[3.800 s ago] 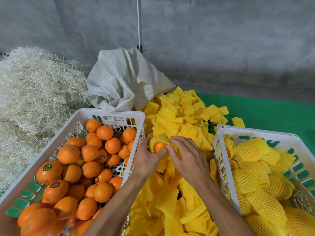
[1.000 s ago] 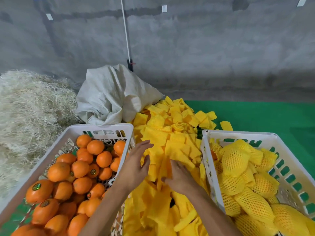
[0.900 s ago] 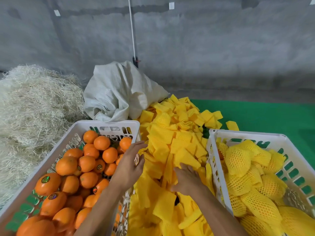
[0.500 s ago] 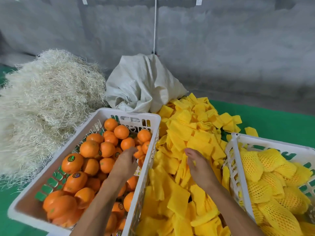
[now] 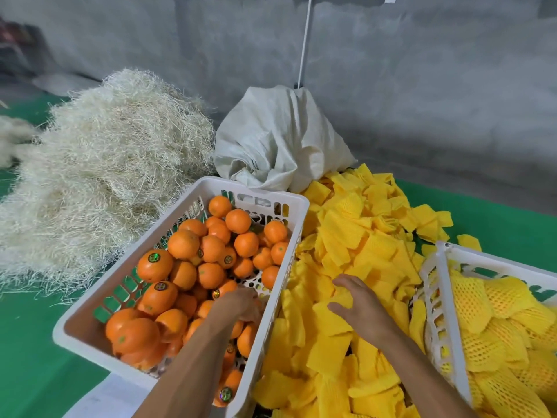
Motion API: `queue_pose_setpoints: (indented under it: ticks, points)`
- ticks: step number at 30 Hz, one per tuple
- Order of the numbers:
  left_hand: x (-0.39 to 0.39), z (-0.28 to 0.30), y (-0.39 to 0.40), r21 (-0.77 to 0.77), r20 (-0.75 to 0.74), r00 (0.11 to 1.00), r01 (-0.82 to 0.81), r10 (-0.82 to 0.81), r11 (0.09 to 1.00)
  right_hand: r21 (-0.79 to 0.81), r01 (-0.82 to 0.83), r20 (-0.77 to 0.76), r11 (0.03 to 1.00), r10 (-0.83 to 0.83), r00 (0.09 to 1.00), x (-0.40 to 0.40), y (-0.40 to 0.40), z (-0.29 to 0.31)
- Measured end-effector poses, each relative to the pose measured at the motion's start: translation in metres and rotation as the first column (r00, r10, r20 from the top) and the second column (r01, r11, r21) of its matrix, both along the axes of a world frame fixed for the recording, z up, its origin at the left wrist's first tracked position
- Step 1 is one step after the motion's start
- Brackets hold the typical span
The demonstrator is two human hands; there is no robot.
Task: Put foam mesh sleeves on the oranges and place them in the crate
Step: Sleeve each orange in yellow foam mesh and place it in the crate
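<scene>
A white crate (image 5: 90, 315) at the left holds several bare oranges (image 5: 184, 244). My left hand (image 5: 238, 306) reaches down into it by its right wall, fingers bent over the fruit; its grip is hidden under the hand. A heap of yellow foam mesh sleeves (image 5: 361, 236) lies between the two crates. My right hand (image 5: 361, 309) rests on this heap and pinches one sleeve (image 5: 342, 297) between thumb and fingers. The white crate (image 5: 482, 257) at the right holds several sleeved oranges (image 5: 506, 297).
A big mound of pale straw (image 5: 105, 176) lies left of the orange crate. A white woven sack (image 5: 277, 140) slumps behind the sleeves against a grey wall. Green matting (image 5: 512, 218) covers the surface. A thin white cord (image 5: 304, 40) hangs down the wall.
The sleeved orange held 3.8 s ago is gone from my hands. My left hand has moved left into the orange crate and lower among the fruit. My right hand has closed on a sleeve in the pile.
</scene>
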State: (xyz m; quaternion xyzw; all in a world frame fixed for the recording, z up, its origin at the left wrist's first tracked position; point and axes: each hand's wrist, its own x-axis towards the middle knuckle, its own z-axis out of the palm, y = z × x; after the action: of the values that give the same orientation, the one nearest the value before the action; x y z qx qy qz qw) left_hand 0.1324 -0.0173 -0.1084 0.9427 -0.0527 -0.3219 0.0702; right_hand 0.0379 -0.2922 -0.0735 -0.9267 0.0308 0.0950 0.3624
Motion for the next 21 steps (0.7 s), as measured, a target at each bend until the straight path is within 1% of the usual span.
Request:
queue_pose_setpoints:
  ticks: [1, 3, 5, 7, 8, 9, 10, 12, 14, 17, 19, 21]
  points:
    - [-0.001, 0.000, 0.000, 0.030, -0.015, 0.999, 0.042, -0.041, 0.999, -0.001, -0.009, -0.018, 1.000, 0.009, 1.000, -0.001, 0.000, -0.001]
    - [-0.004, 0.004, -0.001, 0.014, -0.020, 1.000, 0.019, -0.019, 1.000, 0.015, -0.003, -0.022, 1.000, 0.004, 1.000, -0.002, 0.000, -0.002]
    - [-0.003, 0.007, -0.002, -0.010, 0.025, 0.999, -0.022, 0.022, 1.000, 0.050, 0.023, 0.019, 0.998, -0.024, 1.000, -0.001, 0.001, 0.000]
    - [-0.002, 0.011, -0.006, -0.101, 0.111, 0.981, -0.148, 0.159, 0.984, 0.137, 0.080, 0.085, 0.987, -0.092, 0.992, -0.001, 0.002, 0.003]
    - [-0.001, 0.013, -0.008, -0.204, 0.161, 0.952, -0.225, 0.260, 0.953, 0.200, 0.125, 0.110, 0.972, -0.149, 0.983, -0.001, 0.002, 0.005]
    - [-0.001, 0.016, -0.010, -0.335, 0.195, 0.904, -0.304, 0.381, 0.892, 0.267, 0.176, 0.120, 0.948, -0.214, 0.969, -0.002, 0.003, 0.008]
    - [0.000, 0.019, -0.013, -0.476, 0.206, 0.841, -0.360, 0.500, 0.802, 0.331, 0.222, 0.122, 0.917, -0.275, 0.954, -0.002, 0.003, 0.011]
    - [-0.001, 0.027, -0.018, -0.685, 0.210, 0.722, -0.373, 0.659, 0.626, 0.421, 0.286, 0.140, 0.861, -0.373, 0.917, -0.004, 0.002, 0.017]
    - [-0.003, 0.034, -0.024, -0.801, 0.228, 0.658, -0.293, 0.718, 0.523, 0.451, 0.342, 0.157, 0.825, -0.450, 0.879, -0.003, 0.001, 0.022]
    - [-0.007, 0.053, -0.035, -0.906, 0.297, 0.603, -0.066, 0.740, 0.418, 0.508, 0.399, 0.178, 0.763, -0.546, 0.819, -0.003, -0.002, 0.027]
    - [-0.013, 0.068, -0.046, -0.923, 0.348, 0.604, 0.090, 0.717, 0.373, 0.534, 0.408, 0.209, 0.740, -0.583, 0.785, -0.005, -0.005, 0.030]
    - [-0.018, 0.082, -0.056, -0.907, 0.408, 0.647, 0.207, 0.644, 0.367, 0.551, 0.414, 0.230, 0.724, -0.609, 0.759, -0.005, -0.007, 0.033]
